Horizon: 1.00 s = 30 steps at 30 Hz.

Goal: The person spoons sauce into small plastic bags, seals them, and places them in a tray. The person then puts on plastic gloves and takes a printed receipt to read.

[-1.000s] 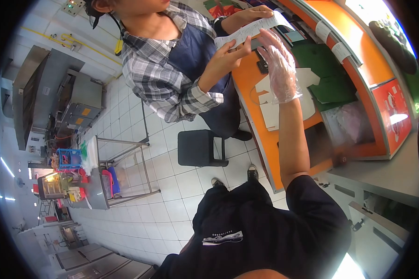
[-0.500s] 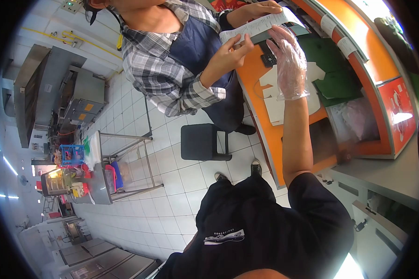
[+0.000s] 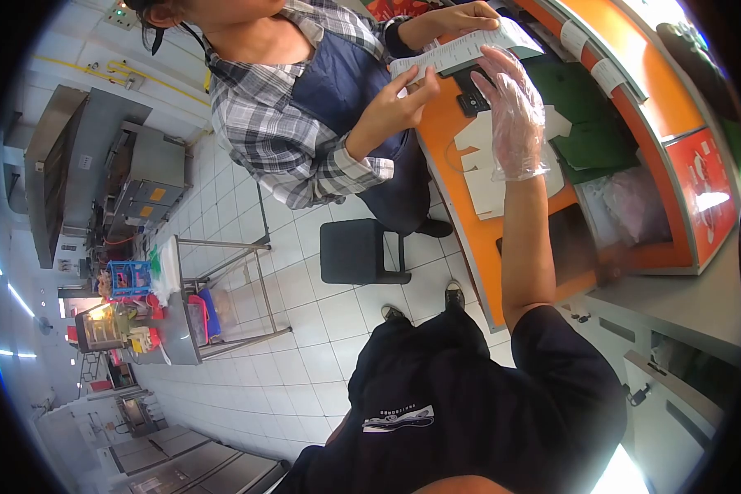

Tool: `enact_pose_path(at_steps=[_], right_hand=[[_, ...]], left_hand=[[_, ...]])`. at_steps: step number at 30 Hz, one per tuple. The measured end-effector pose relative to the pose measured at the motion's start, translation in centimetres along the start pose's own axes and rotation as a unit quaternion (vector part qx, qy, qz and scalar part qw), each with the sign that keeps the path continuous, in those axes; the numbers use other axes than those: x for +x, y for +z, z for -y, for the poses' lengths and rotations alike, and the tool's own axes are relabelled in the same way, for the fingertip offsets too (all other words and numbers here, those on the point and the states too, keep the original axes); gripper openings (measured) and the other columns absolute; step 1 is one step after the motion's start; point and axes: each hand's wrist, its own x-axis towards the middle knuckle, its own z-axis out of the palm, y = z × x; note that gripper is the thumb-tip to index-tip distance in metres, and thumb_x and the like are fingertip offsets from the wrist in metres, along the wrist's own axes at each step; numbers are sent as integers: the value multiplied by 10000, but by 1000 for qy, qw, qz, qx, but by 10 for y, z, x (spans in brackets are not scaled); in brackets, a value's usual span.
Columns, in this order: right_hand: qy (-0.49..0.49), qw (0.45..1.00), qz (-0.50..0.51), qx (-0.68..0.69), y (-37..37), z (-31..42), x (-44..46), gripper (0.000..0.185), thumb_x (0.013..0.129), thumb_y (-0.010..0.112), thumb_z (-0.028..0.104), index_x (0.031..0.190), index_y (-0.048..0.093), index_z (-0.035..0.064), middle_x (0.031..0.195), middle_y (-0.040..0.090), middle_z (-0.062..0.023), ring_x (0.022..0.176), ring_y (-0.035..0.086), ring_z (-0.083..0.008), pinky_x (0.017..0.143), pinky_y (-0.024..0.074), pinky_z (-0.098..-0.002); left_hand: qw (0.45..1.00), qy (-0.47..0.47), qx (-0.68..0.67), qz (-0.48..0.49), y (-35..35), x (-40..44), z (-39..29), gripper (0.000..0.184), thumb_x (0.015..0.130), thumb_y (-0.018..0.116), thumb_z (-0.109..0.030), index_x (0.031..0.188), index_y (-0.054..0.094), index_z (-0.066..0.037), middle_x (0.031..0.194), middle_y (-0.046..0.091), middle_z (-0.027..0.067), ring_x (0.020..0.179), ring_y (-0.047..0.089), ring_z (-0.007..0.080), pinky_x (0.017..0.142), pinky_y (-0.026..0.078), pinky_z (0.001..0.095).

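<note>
My right hand wears a clear plastic glove and reaches over the orange counter. Its fingers are stretched and apart, with the tips at the lower edge of a long printed paper slip. Whether they touch the paper, I cannot tell. A co-worker in a plaid shirt and dark apron holds that slip at its far end with one hand; their other hand is at its near end. White cut card pieces lie beneath my wrist. My left hand is out of view.
A black stool stands on the tiled floor between us. Dark green sheets and a plastic bag lie along the counter's right side. At left, a metal table carries baskets and packets.
The co-worker has shifted slightly left, and their nearer hand has moved a little left along the slip. My right hand stays almost where it was, fingers still apart.
</note>
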Motion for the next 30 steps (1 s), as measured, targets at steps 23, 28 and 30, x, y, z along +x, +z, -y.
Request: enact_pose_path(at_steps=[23, 28, 30], right_hand=[[3, 999, -38, 14, 3, 2, -18, 378, 953, 618, 222, 1259, 651, 1, 1293, 620, -118, 1209, 577, -216, 1119, 429, -413], [-17, 998, -47, 23, 0, 0, -26, 368, 957, 623, 225, 1245, 661, -1, 1293, 618, -118, 1232, 563, -224, 1115, 426, -430], [-23, 998, -52, 26, 1, 1, -31, 368, 958, 623, 227, 1242, 663, -4, 1292, 617, -117, 1236, 559, -225, 1111, 426, -434]], left_hand=[[998, -27, -55, -3, -9, -1, 7, 389, 881, 679, -271, 1203, 667, -54, 1215, 685, 176, 1201, 628, 324, 1023, 491, 446], [995, -52, -82, -4, -22, -12, 6, 384, 884, 669, -267, 1206, 666, -58, 1216, 684, 181, 1198, 629, 334, 1027, 490, 453], [989, -72, -129, 4, -33, -24, 4, 382, 885, 666, -265, 1208, 665, -60, 1216, 684, 183, 1197, 630, 339, 1028, 489, 456]])
